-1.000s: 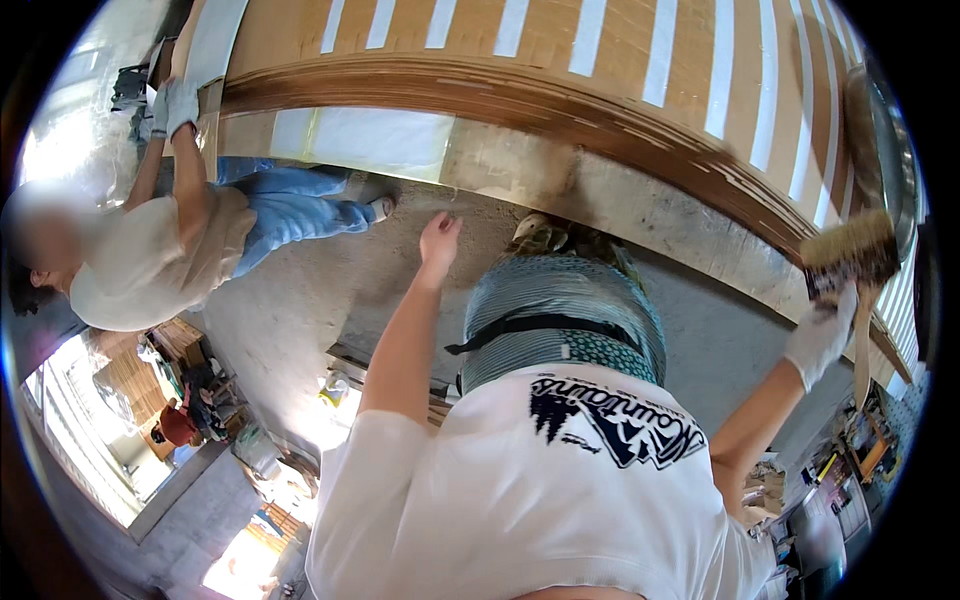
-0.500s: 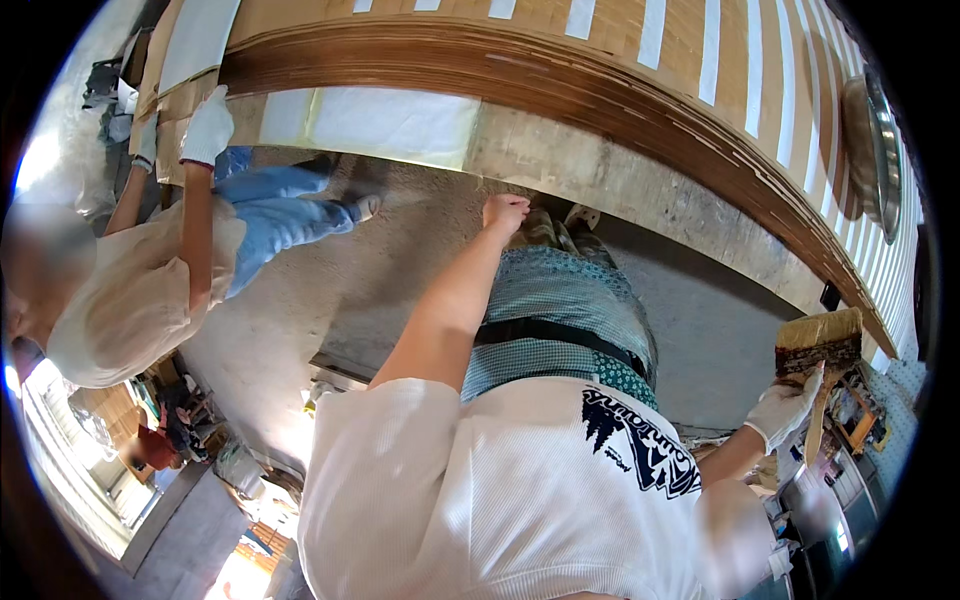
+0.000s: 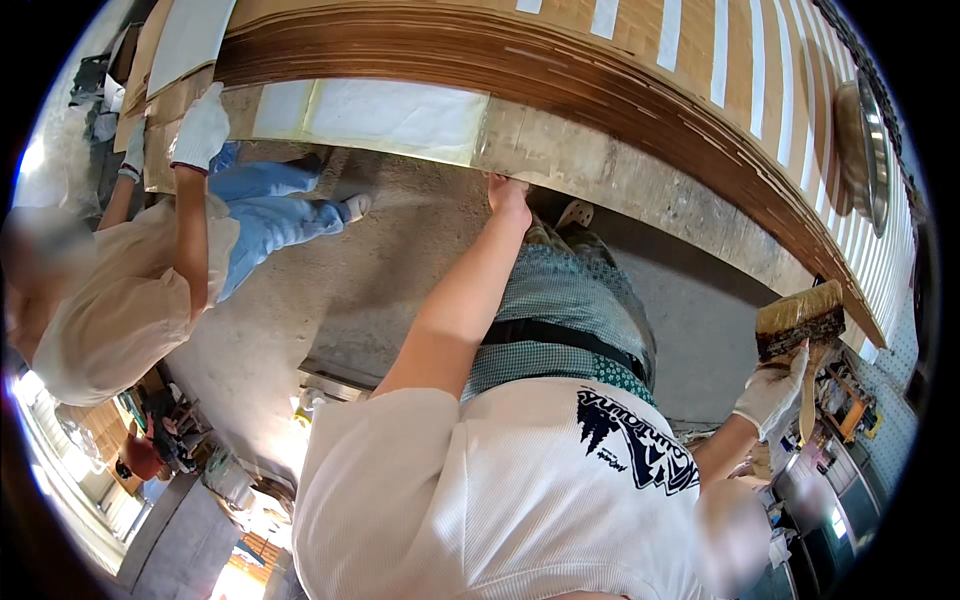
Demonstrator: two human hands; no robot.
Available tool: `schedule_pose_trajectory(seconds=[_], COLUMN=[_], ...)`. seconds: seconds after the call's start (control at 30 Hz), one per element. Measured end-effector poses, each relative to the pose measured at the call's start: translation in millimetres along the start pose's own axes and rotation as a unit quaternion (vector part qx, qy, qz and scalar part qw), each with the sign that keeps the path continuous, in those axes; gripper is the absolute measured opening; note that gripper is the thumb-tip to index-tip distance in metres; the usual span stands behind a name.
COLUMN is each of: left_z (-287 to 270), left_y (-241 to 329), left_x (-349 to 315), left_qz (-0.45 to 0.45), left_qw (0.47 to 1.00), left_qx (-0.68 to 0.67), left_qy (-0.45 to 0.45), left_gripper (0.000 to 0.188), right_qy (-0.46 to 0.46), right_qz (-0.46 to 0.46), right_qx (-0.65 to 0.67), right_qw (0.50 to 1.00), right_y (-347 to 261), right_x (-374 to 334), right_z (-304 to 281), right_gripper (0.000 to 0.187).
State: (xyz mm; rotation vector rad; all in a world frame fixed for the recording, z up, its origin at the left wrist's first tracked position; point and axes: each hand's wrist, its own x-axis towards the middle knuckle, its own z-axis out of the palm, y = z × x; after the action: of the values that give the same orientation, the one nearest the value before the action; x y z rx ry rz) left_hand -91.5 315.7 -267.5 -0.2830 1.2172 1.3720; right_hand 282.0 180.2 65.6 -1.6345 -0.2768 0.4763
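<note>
My right hand, in a white glove, is closed around the handle of a wide brush. The brush's bristles are pale at the tip and dark near the base, beside the near right corner of the bench. My bare left hand has its fingers curled at the front edge of the wooden bench; what they hold, if anything, is hidden. Beyond this edge lies a long stack of thin brown sheets. A white sheet lies on the bench front, left of my left hand.
At the left a co-worker's gloved hand touches a brown board with a white sheet. White strips cross the stack's top. A metal bowl sits at the far right. A blurred shelf of tools stands at the right.
My left hand has moved up against the bench edge. My right hand and the brush have shifted slightly left and up. The co-worker's hands have moved little.
</note>
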Motion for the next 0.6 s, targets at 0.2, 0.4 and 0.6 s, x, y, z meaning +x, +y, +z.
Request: schedule_pose_trajectory(seconds=[0.2, 0.4, 0.6], left_z=[-23.6, -9.3, -11.2], left_y=[2.2, 19.3, -13.3], left_x=[-1.5, 19.6, 16.9], left_qz=[-0.165, 0.003, -0.178], left_qw=[0.982, 0.991, 0.978], left_qx=[0.05, -0.012, 0.11], left_qy=[0.071, 0.131, 0.009], left_gripper=[0.04, 0.02, 0.042], right_qy=[0.006, -0.011, -0.021], right_qz=[0.058, 0.085, 0.13], right_qx=[0.108, 0.122, 0.174], right_qw=[0.992, 0.989, 0.976], right_y=[-2.6, 4.5, 14.9], right_x=[5.0, 18.6, 29.0], right_z=[5.5, -13.2, 4.7], right_gripper=[0.032, 0.035, 0.038])
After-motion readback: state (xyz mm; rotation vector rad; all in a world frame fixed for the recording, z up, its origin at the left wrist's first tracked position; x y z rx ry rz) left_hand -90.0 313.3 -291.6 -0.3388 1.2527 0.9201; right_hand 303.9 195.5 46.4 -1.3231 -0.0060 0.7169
